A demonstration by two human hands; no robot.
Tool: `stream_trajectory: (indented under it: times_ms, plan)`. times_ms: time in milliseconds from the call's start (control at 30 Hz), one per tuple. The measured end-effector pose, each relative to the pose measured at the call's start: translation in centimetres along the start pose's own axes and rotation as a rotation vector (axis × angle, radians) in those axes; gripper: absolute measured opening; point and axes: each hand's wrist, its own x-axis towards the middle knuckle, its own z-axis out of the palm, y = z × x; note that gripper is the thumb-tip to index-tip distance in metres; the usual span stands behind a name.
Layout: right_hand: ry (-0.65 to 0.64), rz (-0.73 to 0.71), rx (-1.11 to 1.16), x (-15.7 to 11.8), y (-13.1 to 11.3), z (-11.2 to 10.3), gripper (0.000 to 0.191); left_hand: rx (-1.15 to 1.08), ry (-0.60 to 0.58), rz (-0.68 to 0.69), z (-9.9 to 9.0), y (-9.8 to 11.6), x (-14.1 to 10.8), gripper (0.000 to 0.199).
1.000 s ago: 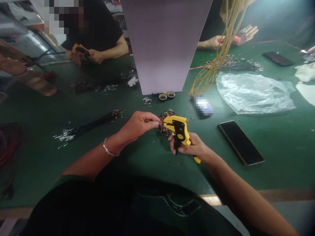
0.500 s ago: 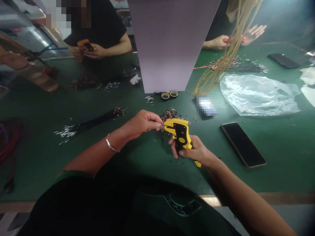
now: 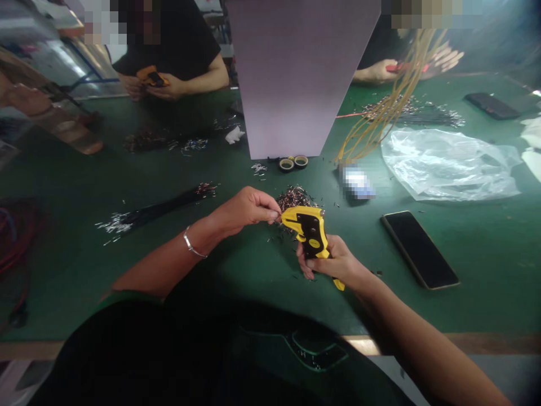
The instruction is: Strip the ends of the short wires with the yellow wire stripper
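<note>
My right hand (image 3: 332,259) is wrapped round the grip of a yellow and black wire stripper (image 3: 311,231), its jaws pointing left. At those jaws, thumb and forefinger of my left hand (image 3: 253,207) are pinched together on a thin wire, mostly hidden by the fingertips. Behind and partly under the tool lies a heap of short dark wires with coppery ends (image 3: 296,196). A bundle of black wires (image 3: 164,210), with silvery tips at its left end, rests on the green table to the left of my left hand.
A phone (image 3: 420,250) and a clear plastic bag (image 3: 450,163) lie on the right. Two tape rolls (image 3: 293,163) sit by an upright pale panel (image 3: 296,79). Yellow wires (image 3: 380,118) hang beyond. Co-workers' hands (image 3: 156,84) hold tools across the table. Red cable (image 3: 19,242) lies far left.
The wire stripper has tilted slightly, and the fingers of my right hand sit a little lower on its grip. My left hand stays at the jaws. The whole view has shifted slightly.
</note>
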Motion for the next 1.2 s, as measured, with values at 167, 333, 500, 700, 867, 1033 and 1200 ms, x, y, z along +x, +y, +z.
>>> stream_trajectory:
  times_ms: [167,333,500,700,867,1033,1200]
  plan:
    - [0.045,0.013,-0.132,0.1,-0.2,0.8,0.014,0.043,-0.01,0.037,-0.2,-0.7,0.6,0.007]
    - [0.102,0.015,-0.161,0.3,0.3,1.2,0.015,0.105,-0.003,0.047,-0.7,-1.4,1.3,0.011]
    - [0.121,0.012,-0.153,0.6,0.8,1.3,0.016,0.104,0.029,0.031,-1.0,-1.8,1.8,0.013]
    - [0.151,0.017,-0.109,0.9,1.3,1.4,0.019,0.094,0.039,0.053,-1.1,-2.1,2.2,0.01]
    - [0.168,0.029,-0.075,1.3,1.4,1.4,0.018,0.109,0.059,0.048,-1.2,-2.2,2.5,0.009]
    - [0.172,0.036,-0.059,1.3,1.7,1.2,0.018,0.121,0.01,0.053,-1.5,-2.5,2.5,0.011]
    - [0.131,-0.038,0.038,1.2,2.3,0.6,0.018,0.133,0.061,0.048,-1.5,-2.5,2.3,0.011]
